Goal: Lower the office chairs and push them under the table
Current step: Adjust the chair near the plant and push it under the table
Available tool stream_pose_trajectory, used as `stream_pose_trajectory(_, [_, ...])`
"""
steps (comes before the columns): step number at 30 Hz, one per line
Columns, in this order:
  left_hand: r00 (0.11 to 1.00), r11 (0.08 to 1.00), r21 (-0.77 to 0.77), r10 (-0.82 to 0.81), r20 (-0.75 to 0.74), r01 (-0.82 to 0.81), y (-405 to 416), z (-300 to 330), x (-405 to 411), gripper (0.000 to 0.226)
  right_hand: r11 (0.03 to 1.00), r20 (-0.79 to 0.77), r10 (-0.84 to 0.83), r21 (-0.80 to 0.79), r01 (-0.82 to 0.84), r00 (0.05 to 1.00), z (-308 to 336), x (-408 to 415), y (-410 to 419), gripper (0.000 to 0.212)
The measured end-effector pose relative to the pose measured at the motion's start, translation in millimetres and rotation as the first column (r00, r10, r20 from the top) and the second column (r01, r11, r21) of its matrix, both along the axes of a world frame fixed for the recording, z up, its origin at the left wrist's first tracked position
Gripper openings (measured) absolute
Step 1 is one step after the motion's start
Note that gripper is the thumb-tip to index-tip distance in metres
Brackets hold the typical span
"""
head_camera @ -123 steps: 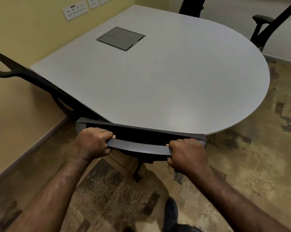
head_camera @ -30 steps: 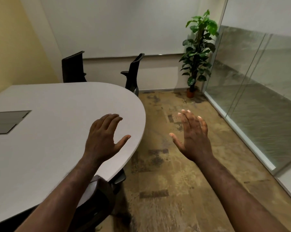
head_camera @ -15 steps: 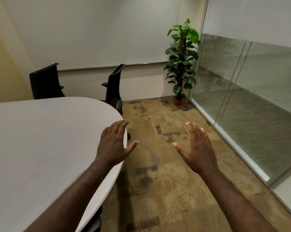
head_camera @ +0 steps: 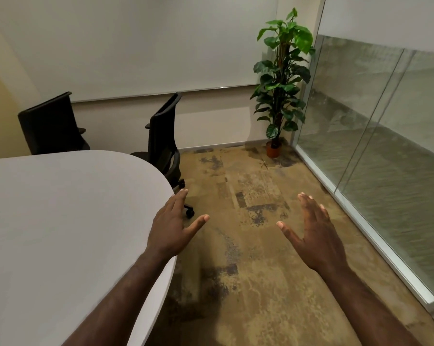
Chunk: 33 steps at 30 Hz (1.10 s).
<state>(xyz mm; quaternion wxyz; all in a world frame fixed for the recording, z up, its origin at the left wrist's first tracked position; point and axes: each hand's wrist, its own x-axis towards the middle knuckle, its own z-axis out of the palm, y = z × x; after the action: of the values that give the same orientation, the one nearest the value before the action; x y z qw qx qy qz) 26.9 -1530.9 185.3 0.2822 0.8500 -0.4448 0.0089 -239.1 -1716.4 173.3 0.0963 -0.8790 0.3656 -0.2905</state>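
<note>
Both my hands are raised in front of me with the fingers spread and straight, holding nothing. My left hand (head_camera: 171, 227) hangs over the rounded end of the pale grey table with the curved edge (head_camera: 61, 221), its fingertips reaching just past the rim. My right hand (head_camera: 315, 233) is well apart from the table, out over the mottled brown and tan carpet (head_camera: 248, 283), palm down and thumb pointing inward toward the other hand.

Beyond the table's far curve stands a black mesh-backed office chair on castors (head_camera: 164, 136), seen from the side, its seat close against the table edge and one castor showing on the carpet past my left fingertips. A second black office chair (head_camera: 50, 124) stands behind the table's far side, its back rising above the tabletop; its lower part is hidden by the table.

Past the table, in the corner of the room, a tall green leafy plant in a small terracotta pot (head_camera: 282, 71) stands on the carpet. A frosted glass partition (head_camera: 385, 121) runs along the side of the room away from the table.
</note>
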Motion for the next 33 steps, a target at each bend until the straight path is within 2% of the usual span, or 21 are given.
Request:
stream_pose_trajectory(3, [0.999, 0.999, 0.002, 0.047, -0.025, -0.047, -37, -8, 12, 0.097, 0.999, -0.034, 0.028, 0.023, -0.028, 0.999, -10, 20, -55, 0.080])
stream_pose_trajectory(10, [0.988, 0.984, 0.097, 0.145, 0.060, -0.150, -123, -14, 30, 0.094, 0.985, -0.130, 0.171, 0.020, -0.170, 0.977, -14, 66, -177, 0.082])
stream_pose_trajectory(18, [0.968, 0.959, 0.135, 0.239, 0.076, -0.248, -212, -16, 62, 0.090, 0.952, -0.213, 0.299, 0.000, -0.306, 0.930, -11, 134, -287, 0.080])
stream_pose_trajectory(24, [0.957, 0.945, 0.150, 0.281, 0.079, -0.290, -274, -35, 118, 0.090, 0.932, -0.260, 0.345, -0.016, -0.361, 0.902, -24, 206, -359, 0.081])
stream_pose_trajectory(33, [0.949, 0.935, 0.162, 0.313, 0.034, -0.314, -367, -55, 244, 0.090, 0.914, -0.297, 0.380, -0.029, -0.406, 0.876, -27, 341, -456, 0.080])
